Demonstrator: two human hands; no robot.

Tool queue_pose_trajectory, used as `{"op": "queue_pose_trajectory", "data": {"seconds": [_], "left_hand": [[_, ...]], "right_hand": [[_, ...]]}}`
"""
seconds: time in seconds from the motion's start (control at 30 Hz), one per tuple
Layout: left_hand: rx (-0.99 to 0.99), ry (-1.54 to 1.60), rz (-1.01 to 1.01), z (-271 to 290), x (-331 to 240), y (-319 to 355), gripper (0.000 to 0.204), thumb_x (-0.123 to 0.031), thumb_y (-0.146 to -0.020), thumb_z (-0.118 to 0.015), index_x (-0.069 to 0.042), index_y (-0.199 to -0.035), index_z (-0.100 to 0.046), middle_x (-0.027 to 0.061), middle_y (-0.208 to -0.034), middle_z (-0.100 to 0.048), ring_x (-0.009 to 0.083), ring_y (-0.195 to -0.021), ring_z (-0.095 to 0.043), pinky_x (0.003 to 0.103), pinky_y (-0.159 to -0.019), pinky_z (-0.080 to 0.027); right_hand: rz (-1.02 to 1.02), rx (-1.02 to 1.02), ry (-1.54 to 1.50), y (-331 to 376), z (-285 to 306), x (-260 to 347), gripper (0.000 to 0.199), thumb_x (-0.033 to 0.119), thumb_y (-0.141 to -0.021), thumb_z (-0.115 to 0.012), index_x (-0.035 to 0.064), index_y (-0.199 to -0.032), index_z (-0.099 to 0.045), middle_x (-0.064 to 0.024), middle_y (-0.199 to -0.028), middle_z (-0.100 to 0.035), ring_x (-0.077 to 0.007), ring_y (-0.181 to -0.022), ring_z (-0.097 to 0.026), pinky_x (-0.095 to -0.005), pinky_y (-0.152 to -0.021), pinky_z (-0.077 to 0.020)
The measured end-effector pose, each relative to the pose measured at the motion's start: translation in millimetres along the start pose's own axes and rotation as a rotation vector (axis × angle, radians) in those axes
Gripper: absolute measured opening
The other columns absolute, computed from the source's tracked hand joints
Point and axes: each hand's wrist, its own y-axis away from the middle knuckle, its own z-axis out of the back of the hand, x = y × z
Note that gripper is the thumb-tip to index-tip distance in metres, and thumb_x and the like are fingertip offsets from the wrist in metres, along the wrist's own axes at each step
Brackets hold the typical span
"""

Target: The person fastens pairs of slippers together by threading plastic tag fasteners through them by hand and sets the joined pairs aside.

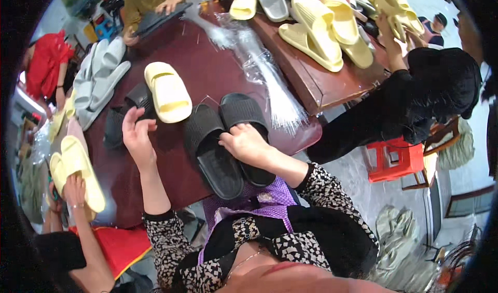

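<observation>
A pair of black slippers lies side by side at the table's near edge, the left slipper (220,166) slightly nearer to me than the right slipper (237,109). My right hand (248,143) is closed at the strap of the right slipper, its fingertips at the inner edge between the two; whether a thin tie is in them is hidden. My left hand (139,136) is raised over the table with its fingers bent and apart, holding nothing I can see. Just beyond it sits a pale yellow slipper (168,92), overlapping a darker black slipper (114,127).
A bundle of clear thin plastic ties (275,88) lies across the dark red table (171,173). Grey slippers (101,83) stand at the left. Yellow slippers (316,28) are piled on a side table. Co-workers' hands (74,190) work around me. A red stool (397,159) stands right.
</observation>
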Motion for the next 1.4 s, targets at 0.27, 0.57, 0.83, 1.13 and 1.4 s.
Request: {"op": "queue_pose_trajectory", "data": {"seconds": [0.27, 0.57, 0.83, 1.13, 1.4], "left_hand": [[-0.147, -0.052, 0.064, 22.4, 49.9, 11.3, 0.037, 0.005, -0.083, -0.047, 0.003, -0.119, -0.046, 0.0113, -0.109, -0.054, 0.0114, -0.074, -0.057, 0.023, -0.065, -0.048], [-0.120, -0.044, 0.146, 40.8, 78.7, 10.1, 0.035, 0.004, -0.084, -0.045, 0.001, -0.119, -0.047, 0.0083, -0.104, -0.054, 0.0091, -0.071, -0.055, 0.022, -0.062, -0.047], [-0.121, -0.085, 0.190, 58.3, 107.6, 9.2, 0.034, 0.004, -0.084, -0.043, 0.001, -0.118, -0.047, 0.0083, -0.103, -0.055, 0.0090, -0.068, -0.055, 0.021, -0.058, -0.047], [-0.114, -0.133, 0.211, 63.4, 122.4, 19.8, 0.034, 0.003, -0.086, -0.044, 0.000, -0.120, -0.046, 0.0087, -0.102, -0.055, 0.0086, -0.066, -0.054, 0.021, -0.056, -0.046], [-0.098, -0.156, 0.229, 62.5, 124.9, 20.3, 0.033, 0.001, -0.087, -0.044, 0.000, -0.120, -0.045, 0.0083, -0.099, -0.056, 0.0087, -0.066, -0.054, 0.021, -0.055, -0.047]], "right_hand": [[0.123, -0.301, 0.051, 0.3, 42.1, -7.1, 0.010, 0.016, -0.076, -0.061, 0.0073, -0.074, -0.059, -0.0084, -0.067, -0.054, -0.0291, -0.071, -0.054, -0.0386, -0.067, -0.0429], [0.065, -0.389, 0.444, 2.6, 125.7, -90.6, 0.011, 0.000, -0.068, -0.060, 0.0032, -0.078, -0.056, -0.0125, -0.072, -0.049, -0.0317, -0.073, -0.050, -0.0398, -0.066, -0.0446], [-0.042, -0.499, 0.572, 15.5, 129.9, -180.8, 0.015, 0.000, -0.073, -0.058, 0.0041, -0.087, -0.058, -0.0133, -0.076, -0.052, -0.0315, -0.080, -0.052, -0.0397, -0.070, -0.0454], [-0.026, -0.392, 0.732, 21.1, 130.7, -222.4, 0.021, 0.004, -0.075, -0.053, 0.0075, -0.094, -0.060, -0.0111, -0.083, -0.058, -0.0289, -0.085, -0.055, -0.0360, -0.079, -0.0456], [-0.076, -0.342, 0.833, 24.9, 135.6, -247.7, 0.025, 0.004, -0.073, -0.052, 0.0093, -0.096, -0.060, -0.0112, -0.089, -0.059, -0.0286, -0.090, -0.055, -0.0363, -0.080, -0.0438]]}}
